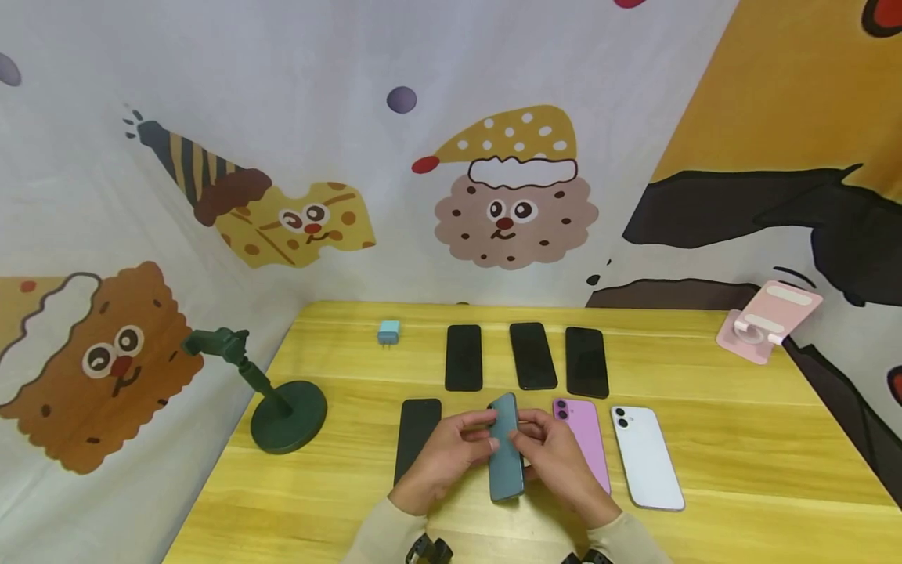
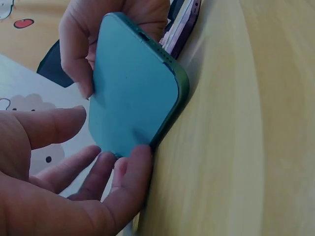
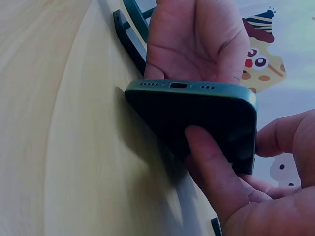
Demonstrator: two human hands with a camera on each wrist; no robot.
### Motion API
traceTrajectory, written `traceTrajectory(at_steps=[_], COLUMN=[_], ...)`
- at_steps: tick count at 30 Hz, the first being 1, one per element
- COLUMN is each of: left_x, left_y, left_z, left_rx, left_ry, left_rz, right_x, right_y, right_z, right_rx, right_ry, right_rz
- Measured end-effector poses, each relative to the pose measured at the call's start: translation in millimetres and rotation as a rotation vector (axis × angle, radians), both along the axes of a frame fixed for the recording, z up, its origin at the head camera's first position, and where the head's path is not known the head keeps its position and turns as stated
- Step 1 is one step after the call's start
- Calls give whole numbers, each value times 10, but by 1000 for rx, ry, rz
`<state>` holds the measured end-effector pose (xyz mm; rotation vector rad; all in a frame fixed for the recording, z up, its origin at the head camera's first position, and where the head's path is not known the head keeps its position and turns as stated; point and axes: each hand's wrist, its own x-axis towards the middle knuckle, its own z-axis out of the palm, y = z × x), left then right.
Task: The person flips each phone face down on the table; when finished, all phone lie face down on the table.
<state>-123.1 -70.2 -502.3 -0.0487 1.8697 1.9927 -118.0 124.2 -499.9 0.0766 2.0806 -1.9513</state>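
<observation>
Both hands have a teal smartphone [image 1: 506, 454] between them, tilted low over the table, its back seen in the head and left wrist views. My right hand [image 1: 557, 450] grips one long side, thumb on the back and a finger [image 3: 204, 145] against the black screen. From the other side, my left hand [image 1: 454, 450] holds the opposite edge with curled fingers [image 2: 138, 169], its thumb raised beside the back. The phone's port end points toward me. A black phone [image 1: 417, 427] lies left of my left hand, partly covered by it; a pink phone [image 1: 585, 435] is beside my right hand.
A white phone [image 1: 648, 458] lies to the right. Behind the hands are three black phones [image 1: 463, 358], [image 1: 533, 356], [image 1: 586, 362] and a blue plug adapter [image 1: 388, 332]. Two stands, dark green [image 1: 289, 427] at left and pink [image 1: 747, 337] at back right, rest on the wooden table [image 1: 761, 462].
</observation>
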Motion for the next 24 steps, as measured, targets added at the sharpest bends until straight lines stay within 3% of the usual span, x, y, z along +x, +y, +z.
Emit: traceTrajectory(at_steps=[14,19,24], left_x=[-48,-67,-96], left_y=[-147,-181,-172], left_z=[-20,-31,-63], left_rx=[-57,-75,-24], left_ry=[-70,-85,-84], left_rz=[-11,-11,-37], right_x=[-19,-14,-8], right_y=[22,39,20], right_z=[-52,-31,19], right_rx=[152,147,100], right_ry=[-7,-11,-2], right_rz=[-105,-109,-123])
